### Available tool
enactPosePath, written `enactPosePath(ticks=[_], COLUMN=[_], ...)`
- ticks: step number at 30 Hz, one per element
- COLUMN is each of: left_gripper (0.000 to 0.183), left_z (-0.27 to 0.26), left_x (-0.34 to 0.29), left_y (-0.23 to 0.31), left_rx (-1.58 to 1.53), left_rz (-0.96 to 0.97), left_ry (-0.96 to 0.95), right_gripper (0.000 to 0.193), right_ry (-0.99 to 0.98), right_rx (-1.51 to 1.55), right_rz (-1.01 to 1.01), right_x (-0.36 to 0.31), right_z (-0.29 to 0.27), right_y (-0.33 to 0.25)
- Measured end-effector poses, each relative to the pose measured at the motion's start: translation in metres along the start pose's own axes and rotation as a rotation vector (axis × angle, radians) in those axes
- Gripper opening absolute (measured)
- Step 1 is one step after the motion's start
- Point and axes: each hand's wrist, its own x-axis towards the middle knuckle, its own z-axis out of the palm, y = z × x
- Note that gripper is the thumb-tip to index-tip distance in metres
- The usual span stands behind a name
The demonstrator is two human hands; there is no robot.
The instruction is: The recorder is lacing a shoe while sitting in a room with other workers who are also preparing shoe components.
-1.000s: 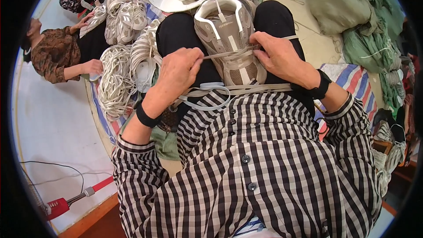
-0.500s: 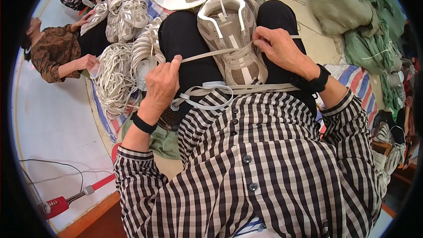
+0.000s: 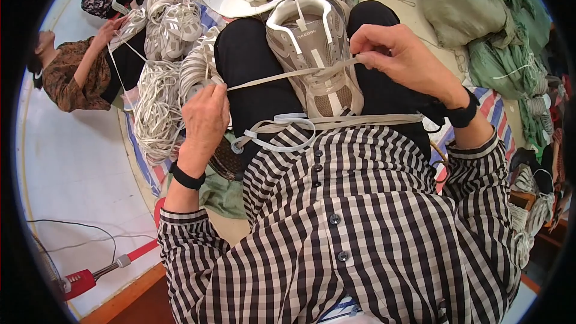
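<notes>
A beige-and-grey sneaker (image 3: 315, 54) with white trim is seen resting on the black-trousered lap, toe end toward the checked shirt (image 3: 360, 228), heel loop pointing away. A flat beige lace (image 3: 270, 78) is threaded through its eyelets and stretched taut to the left of the sneaker. Loose lace ends (image 3: 282, 129) are draped across the waist just below the sneaker.

The left hand (image 3: 204, 117) is closed on the far end of the lace, well left of the sneaker. The right hand (image 3: 399, 60) is pinched on the lace at the sneaker's right edge, thumb and fingertips together.

Compared with half a second ago, the left hand has been drawn further out and down from the sneaker, so a longer stretch of lace is shown pulled tight; a second ago both hands were close together over the sneaker's middle. The right hand has stayed at the sneaker's right side.

A heap of white laces (image 3: 159, 108) is seen left of the sneaker, with more sneakers (image 3: 174, 21) beyond it. Green sacks (image 3: 468, 6) lie to the sneaker's right. Another seated person (image 3: 78, 72) is at work far left.
</notes>
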Motion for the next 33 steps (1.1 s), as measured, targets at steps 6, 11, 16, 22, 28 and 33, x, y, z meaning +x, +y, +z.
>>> enactPosePath(ticks=[6,11,16,22,28,33], left_gripper=[0.028,0.039,0.024,0.016,0.019,0.020], left_z=[-0.017,-0.021,0.007,0.004,-0.004,0.003], left_x=[0.016,0.039,0.074,0.103,0.109,0.108], left_y=[0.024,0.046,0.042,0.041,0.043,0.036], left_rx=[-0.131,-0.453,-0.513,-0.715,-1.015,-1.059], left_rz=[-0.024,0.035,0.116,0.155,-0.109,-0.205], left_ry=[-0.008,-0.083,-0.382,-0.553,-0.695,-0.914], right_gripper=[0.009,0.011,0.014,0.012,0.013,0.010], right_ry=[0.012,-0.073,-0.184,-0.177,-0.100,-0.086], right_rx=[0.191,-0.252,-0.247,-0.221,-0.070,-0.053], right_rz=[0.103,-0.181,-0.192,-0.140,-0.033,0.007], right_x=[0.000,-0.034,-0.057,-0.043,-0.054,-0.055], right_z=[-0.017,-0.016,-0.004,-0.023,-0.032,-0.030], right_y=[-0.005,-0.027,-0.023,-0.028,-0.027,-0.019])
